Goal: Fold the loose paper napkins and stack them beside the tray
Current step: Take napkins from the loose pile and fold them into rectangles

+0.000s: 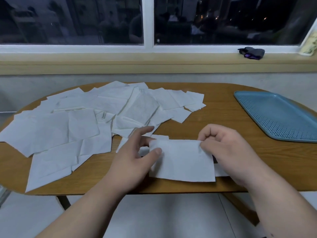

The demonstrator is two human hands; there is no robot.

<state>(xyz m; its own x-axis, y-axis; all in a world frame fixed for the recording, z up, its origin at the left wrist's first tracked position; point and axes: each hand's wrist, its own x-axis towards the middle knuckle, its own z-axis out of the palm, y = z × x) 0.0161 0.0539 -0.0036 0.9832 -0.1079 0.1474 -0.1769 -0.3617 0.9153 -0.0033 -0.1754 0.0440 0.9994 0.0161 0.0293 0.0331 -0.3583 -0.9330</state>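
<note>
Loose napkins (106, 114): white, unfolded, overlapping in a flat scatter across left half of table (217, 114).
Single napkin (181, 160): white rectangle at near edge, just right of the scatter.
Tray (277, 117): blue, perforated, lying flat at far right, apart from both.

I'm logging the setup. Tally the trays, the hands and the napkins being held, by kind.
Tray: 1
Hands: 2, left hand and right hand
Held napkin: 1
Total: 4
The loose napkins overlap too much to count.
</note>
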